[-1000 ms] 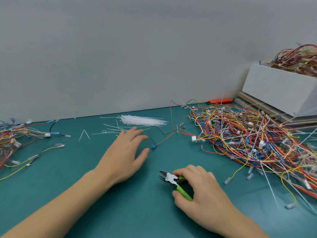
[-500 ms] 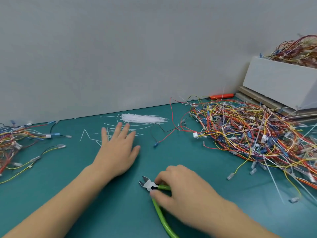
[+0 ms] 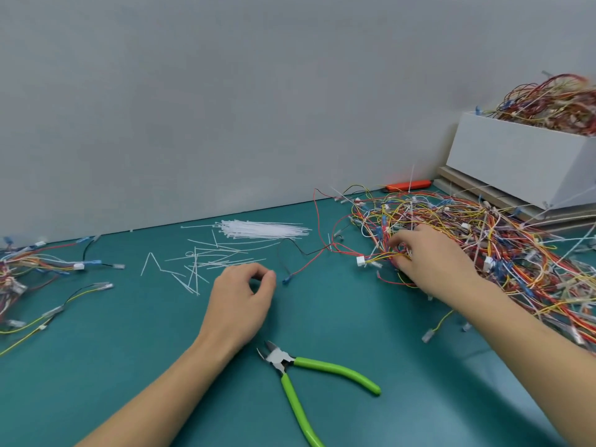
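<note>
Wires (image 3: 503, 253) in red, yellow, blue and white lie in a thick tangled heap on the green table (image 3: 129, 375), beyond the cutters (image 3: 300, 369) and to their right. Your right hand (image 3: 429, 256) reaches into the near edge of that heap. Its fingers are curled around a few strands beside a small white plug (image 3: 360, 261), likely to pull one harness free of the tangle.

The green-handled cutters lie flat on the table nearest you, handles spread, nose pointing away and left. Neither hand touches them. They seem set down so both hands are free for sorting, yet close enough to grab.

Your left hand (image 3: 240, 301) rests on the table just beyond the cutters, slightly to their left. Its fingers are curled in, with the thumb tip meeting the forefinger. Whether it pinches anything thin, I cannot tell.

Farther beyond the cutters, near the grey wall, lies a neat bundle of white cable ties (image 3: 261, 229). Loose ties and trimmed ends (image 3: 200, 266) are scattered between that bundle and your left hand, probably kept within reach for binding.

Far to the left of the cutters sits a smaller bunch of wires (image 3: 19, 272), apart from the heap. It may be the finished lot. Far right and beyond the cutters, a white box (image 3: 522, 169) holds more wires.
</note>
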Tool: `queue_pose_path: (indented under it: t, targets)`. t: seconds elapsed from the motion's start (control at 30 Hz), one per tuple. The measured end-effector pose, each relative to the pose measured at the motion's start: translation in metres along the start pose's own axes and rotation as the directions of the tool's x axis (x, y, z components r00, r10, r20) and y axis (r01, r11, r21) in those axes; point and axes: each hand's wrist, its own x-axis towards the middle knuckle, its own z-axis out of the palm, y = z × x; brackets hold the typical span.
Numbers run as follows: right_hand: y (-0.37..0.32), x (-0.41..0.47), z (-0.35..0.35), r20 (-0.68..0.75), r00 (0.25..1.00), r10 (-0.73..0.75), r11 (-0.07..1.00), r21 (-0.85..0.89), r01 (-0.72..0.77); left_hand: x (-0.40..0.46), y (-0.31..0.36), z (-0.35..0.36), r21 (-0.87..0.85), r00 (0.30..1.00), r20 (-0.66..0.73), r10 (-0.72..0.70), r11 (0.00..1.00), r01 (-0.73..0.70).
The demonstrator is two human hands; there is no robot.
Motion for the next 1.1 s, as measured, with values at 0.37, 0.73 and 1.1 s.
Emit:
queue_pose_path:
  t: [0.37,0.73,1.1]
  targets:
    - [0.006,0.023,-0.055,-0.255,0.967,0.000,0.991,0.126,0.033,0.006,-0.006,0.002,-0.020,0.997,0.024,-0.073,0.997,0.073]
    - [-0.007,0.060,-0.162,-0.664,0.722,0.197,0.785,0.548,0.289,0.009,-0.010,0.004,0.005,0.996,0.038,-0.076,0.997,0.076]
    - [-0.031,0.100,-0.181,-0.707,0.670,0.225,0.794,0.532,0.294,0.009,-0.009,0.004,0.014,0.994,0.051,-0.092,0.996,0.091]
